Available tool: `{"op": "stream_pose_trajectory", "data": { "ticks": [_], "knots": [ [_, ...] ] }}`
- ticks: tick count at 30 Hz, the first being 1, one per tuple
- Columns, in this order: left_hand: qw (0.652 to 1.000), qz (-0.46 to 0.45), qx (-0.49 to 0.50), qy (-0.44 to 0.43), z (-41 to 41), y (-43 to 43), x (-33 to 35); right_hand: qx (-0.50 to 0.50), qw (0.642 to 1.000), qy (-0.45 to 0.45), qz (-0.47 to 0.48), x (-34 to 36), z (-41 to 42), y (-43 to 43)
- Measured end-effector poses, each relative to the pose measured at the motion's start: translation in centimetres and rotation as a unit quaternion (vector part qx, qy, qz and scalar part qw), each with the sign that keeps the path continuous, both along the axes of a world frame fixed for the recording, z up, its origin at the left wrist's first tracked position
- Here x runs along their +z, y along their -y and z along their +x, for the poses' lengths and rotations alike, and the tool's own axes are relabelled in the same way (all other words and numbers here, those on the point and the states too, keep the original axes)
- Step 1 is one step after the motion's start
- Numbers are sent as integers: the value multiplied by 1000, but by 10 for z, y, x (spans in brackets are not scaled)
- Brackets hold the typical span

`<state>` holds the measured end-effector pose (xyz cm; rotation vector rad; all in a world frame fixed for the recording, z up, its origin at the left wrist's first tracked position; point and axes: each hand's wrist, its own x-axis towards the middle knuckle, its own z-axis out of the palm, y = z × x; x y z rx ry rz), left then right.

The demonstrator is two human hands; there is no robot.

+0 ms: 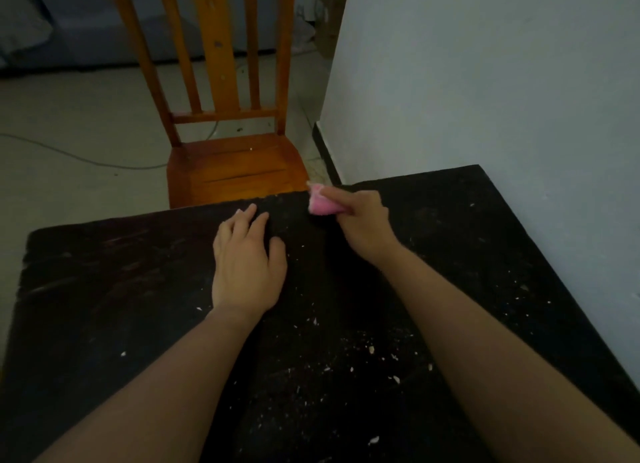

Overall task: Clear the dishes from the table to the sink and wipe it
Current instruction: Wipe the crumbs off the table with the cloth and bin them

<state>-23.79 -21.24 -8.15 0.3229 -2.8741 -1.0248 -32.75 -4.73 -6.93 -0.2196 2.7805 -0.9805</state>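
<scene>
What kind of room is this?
Probably an eating corner in a home: a dark table scattered with crumbs, a wooden chair at its far edge, and a right hand holding a pink cloth for wiping.

Worktop (121, 289): right edge lies against the wall (502, 81), no passage on that side. Wooden chair (235, 164) stands just beyond the far edge, backrest upright. Left hand (246, 265) lies flat mid-worktop. Right hand (363, 220) grips a pink cloth (322, 204) at the far edge. A strip of bare surface runs between the hands. Broad bare surface left of the left hand, open toward the floor (69, 116). Crumbs (372, 350) scattered near right, too small to block.
</scene>
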Motion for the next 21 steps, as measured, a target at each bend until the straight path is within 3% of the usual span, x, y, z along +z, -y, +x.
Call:
{"op": "stream_pose_trajectory", "data": {
  "ticks": [3,6,11,13,15,18,21],
  "knots": [
    [996,83,11,2,3,3,6,84,996,7,-3,8,49,13],
    [988,146,-14,55,5,11,16,144,988,51,-12,27,104,18],
    [996,87,17,22,58,39,34,152,967,203,-24,58,148,18],
    [998,32,58,10,88,59,32,108,969,186,-120,70,135,26],
    [992,-26,121,21,119,86,24,10,979,107,-171,65,101,34],
    [976,-61,206,28,154,116,13,-96,990,35,-95,45,41,49],
    [976,-33,212,25,170,130,4,-72,996,36,27,17,22,74]
  ]
}}
